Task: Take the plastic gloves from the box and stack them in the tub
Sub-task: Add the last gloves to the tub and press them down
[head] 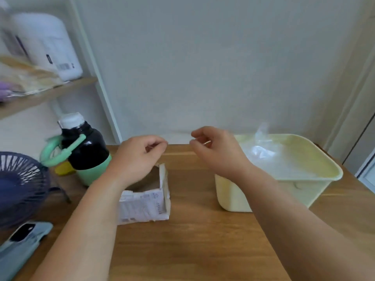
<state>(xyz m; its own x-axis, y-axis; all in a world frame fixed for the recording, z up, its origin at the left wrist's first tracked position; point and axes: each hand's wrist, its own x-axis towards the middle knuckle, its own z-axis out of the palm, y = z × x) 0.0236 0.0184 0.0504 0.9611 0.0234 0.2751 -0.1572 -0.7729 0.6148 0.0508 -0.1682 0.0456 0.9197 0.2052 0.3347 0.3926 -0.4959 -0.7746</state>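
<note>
Phone [24,246]: lies at the near left table [192,250] edge, just beside your left forearm. An elbow sweep on the next reach could shove it off.
Box [146,205]: torn open, standing under your left wrist. The inside that shows looks like bare cardboard, and your hand hides the rest, so I can't tell whether any stock is left. It looks light and ragged. A hard pull could lift it or tip it toward the fan [18,183].
Tub [304,185]: well apart from the box on your right, with your right forearm crossing its near corner. A dropped wrist could catch the rim and skid it.
Left hand [138,157]: raised over the box, fingers curled in, thumb meeting the fingertips. I can't tell if clear film is pinched there.
Right hand [217,153]: raised between box and tub, thumb and forefinger close together. There's a pale sliver at the tips, which may be film or may be background. Can't tell.
Main risk: a clear glove is near invisible here, so you could pull two at once or drop one unnoticed.
Bottle [85,151]: upright, just left of your left hand. A wide swing could knock it over.
Gloves in tub [261,149]: a crumpled clear heap at the far left corner, poking above the rim. It's springy rather than flat, so anything added could slide off or spill over.
</note>
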